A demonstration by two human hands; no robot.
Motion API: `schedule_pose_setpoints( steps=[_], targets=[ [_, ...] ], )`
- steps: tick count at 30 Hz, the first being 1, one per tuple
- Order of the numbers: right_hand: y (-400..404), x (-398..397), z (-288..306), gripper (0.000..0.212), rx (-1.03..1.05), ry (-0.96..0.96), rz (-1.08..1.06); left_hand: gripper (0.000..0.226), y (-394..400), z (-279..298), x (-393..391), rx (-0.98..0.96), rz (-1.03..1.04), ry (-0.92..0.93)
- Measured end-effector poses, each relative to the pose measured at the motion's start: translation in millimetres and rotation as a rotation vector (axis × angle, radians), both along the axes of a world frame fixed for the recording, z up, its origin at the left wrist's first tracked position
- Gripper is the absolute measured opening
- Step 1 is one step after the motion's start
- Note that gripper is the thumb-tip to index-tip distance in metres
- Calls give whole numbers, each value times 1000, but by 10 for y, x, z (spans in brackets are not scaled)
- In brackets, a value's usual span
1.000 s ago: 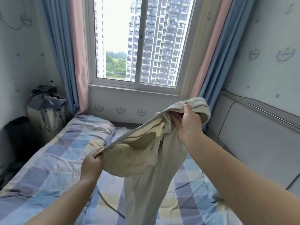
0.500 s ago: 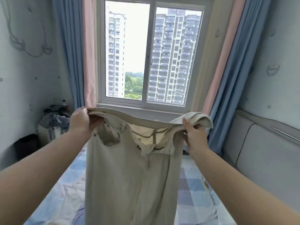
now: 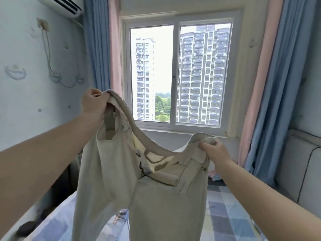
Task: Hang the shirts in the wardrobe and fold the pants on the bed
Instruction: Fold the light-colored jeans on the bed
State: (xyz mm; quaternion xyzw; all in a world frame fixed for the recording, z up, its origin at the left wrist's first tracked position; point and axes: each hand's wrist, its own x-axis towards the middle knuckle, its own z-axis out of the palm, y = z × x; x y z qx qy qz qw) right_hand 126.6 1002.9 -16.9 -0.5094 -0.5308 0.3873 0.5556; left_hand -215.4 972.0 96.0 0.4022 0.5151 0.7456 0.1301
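One pants, two hands

We see the pants hanging above the bed between 2 hands, the left hand gripping the waistband higher up and the right hand gripping it lower, with the window behind and a curtain to the right.
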Motion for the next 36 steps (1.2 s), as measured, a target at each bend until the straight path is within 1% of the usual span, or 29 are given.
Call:
schedule_pose_setpoints(
  steps=[4,7,9,10,11,12,13,14,16,17,18,19,21,22,23,24,26,28,29,30,32,33,34,36],
  targets=[
    [98,-167,46,10,-100,77,92,30,28,32,-124,-1,67,39],
    [147,-286,118,12,-231,4,227,38,71,57,-287,-5,105,48],
    [169,-343,167,12,-287,-47,331,36,111,70,-385,-13,149,65],
    [208,-366,209,12,-286,-89,350,33,143,90,-438,-15,175,46],
    [251,-385,237,12,-261,-184,347,30,167,101,-484,-23,193,16],
    [299,-419,272,11,-217,-344,333,26,173,126,-528,-13,202,-21],
    [344,-451,300,10,-148,-564,303,18,166,155,-577,-8,210,-42],
    [393,-481,333,9,-58,-825,261,15,158,180,-647,-6,219,-40],
    [477,-501,397,7,132,-1314,155,49,145,233,-851,-3,251,-8],
    [513,-473,432,13,198,-1447,85,56,145,240,-989,2,278,-2],
    [531,-423,487,15,229,-1502,21,57,185,233,-1151,-10,295,-1],
    [568,-359,545,11,250,-1507,-45,57,218,224,-1288,-17,305,-10],
    [620,-277,700,8,258,-1465,-141,51,59,288,-1213,-14,272,-71],
    [639,-263,788,8,233,-1375,-154,45,11,311,-1155,0,221,-101],
    [653,-267,883,11,201,-1211,-140,38,-46,340,-1073,27,161,-130],
    [645,-281,982,16,165,-1000,-103,34,-82,364,-984,47,107,-149],
    [623,-278,1147,23,108,-563,-30,34,-101,381,-876,51,42,-138],
    [570,-223,1286,27,73,-249,8,36,-126,389,-746,18,-43,-53],
    [569,-184,1344,27,63,-143,12,38,-121,368,-678,-20,-65,4],
    [574,-113,1418,28,64,-61,-10,40,-130,364,-554,-56,-86,55],
    [589,38,1607,32,57,50,-91,38,-126,392,-295,-85,-112,116],
    [596,116,1707,34,73,60,-137,36,-130,428,-160,-84,-124,148],
    [618,188,1792,34,110,26,-186,36,-123,441,-57,-72,-142,165],
    [516,368,2026,34,198,-23,-292,42,-98,512,182,-34,-207,156]
  ],
)
